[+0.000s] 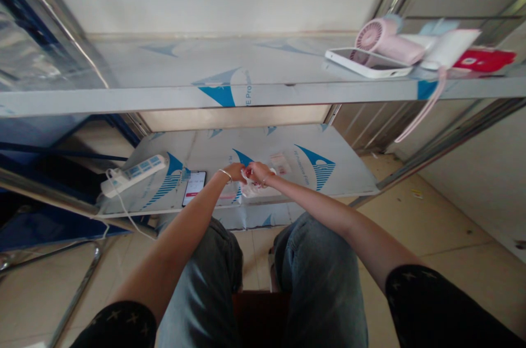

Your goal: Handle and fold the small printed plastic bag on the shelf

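My left hand (235, 171) and my right hand (260, 172) meet over the lower shelf, fingers closed together. Between them is a crinkled clear plastic bag (250, 191), its lower part hanging below my fingers. A small dark red piece (249, 171) shows at my fingertips; its kind is too small to make out. Beyond my right hand a flat clear packet with reddish print (280, 164) lies on the shelf. To the left of my left hand lies a phone (194, 188) with its screen lit.
The lower shelf (349, 175) is film-covered metal. On its left end sits a white power strip (133, 175), its cord hanging over the edge. The upper shelf (164, 97) juts out above my hands, carrying a pink handheld fan (388, 41), a white-edged phone (367, 62) and a red item (485, 59).
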### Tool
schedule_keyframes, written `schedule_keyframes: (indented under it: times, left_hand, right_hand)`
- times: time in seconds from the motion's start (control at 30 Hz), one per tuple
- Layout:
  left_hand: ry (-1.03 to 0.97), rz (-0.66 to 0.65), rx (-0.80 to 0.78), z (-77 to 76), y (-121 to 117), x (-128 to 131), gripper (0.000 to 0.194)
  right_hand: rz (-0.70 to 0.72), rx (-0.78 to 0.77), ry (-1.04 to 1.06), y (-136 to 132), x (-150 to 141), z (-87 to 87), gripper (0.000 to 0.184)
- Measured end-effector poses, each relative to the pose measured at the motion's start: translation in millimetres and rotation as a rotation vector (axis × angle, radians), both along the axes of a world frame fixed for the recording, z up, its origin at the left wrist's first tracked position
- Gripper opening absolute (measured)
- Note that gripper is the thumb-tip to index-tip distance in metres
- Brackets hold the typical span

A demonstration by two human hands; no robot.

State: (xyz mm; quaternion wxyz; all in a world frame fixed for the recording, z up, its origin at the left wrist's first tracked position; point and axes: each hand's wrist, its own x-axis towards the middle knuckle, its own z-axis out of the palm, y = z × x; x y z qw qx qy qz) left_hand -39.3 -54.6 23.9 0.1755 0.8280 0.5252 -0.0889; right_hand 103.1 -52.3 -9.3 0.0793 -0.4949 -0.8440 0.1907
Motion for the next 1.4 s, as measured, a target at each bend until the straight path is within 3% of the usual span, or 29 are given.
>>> schedule_keyframes:
  times: [0.3, 0.57, 0.73, 0.93, 1.1, 1.23, 1.4]
  left_hand:
    - [-0.018, -0.017, 0.007, 2.4, -2.4, -1.2, 0.034]
    - [-0.017, -0.01, 0.002, -0.5, 0.2, -1.6, 0.041]
    - [-0.014, -0.013, -0.01, -2.0, 1.0, -1.9, 0.038]
    - [-0.03, 0.02, -0.024, -4.2, 0.8, -3.5, 0.049]
    - [-0.012, 0.008, -0.025, -7.7, 3.6, -4.9, 0.05]
    - [0.008, 0.003, -0.023, -9.6, 5.1, -4.8, 0.052]
    - [-0.001, 0.006, -0.015, -9.3, 4.8, -4.7, 0.052]
  right_hand:
    - [0.048, -0.066, 0.001, 2.7, -6.7, -7.6, 0.019]
    - [0.036, 0.022, 0.013, -3.1, 2.5, 7.1, 0.018]
    - [-0.031, 0.05, 0.051, -4.9, 11.7, 13.0, 0.021]
    - [-0.109, 0.045, -0.041, -2.1, 18.5, 2.6, 0.024]
    - [0.042, -0.081, -0.309, 2.5, 22.2, -14.8, 0.023]
    - [0.234, -0.06, -0.355, 2.1, 23.9, -28.8, 0.031]
    - [0.288, -0.016, -0.389, 1.8, 21.2, -40.0, 0.031]
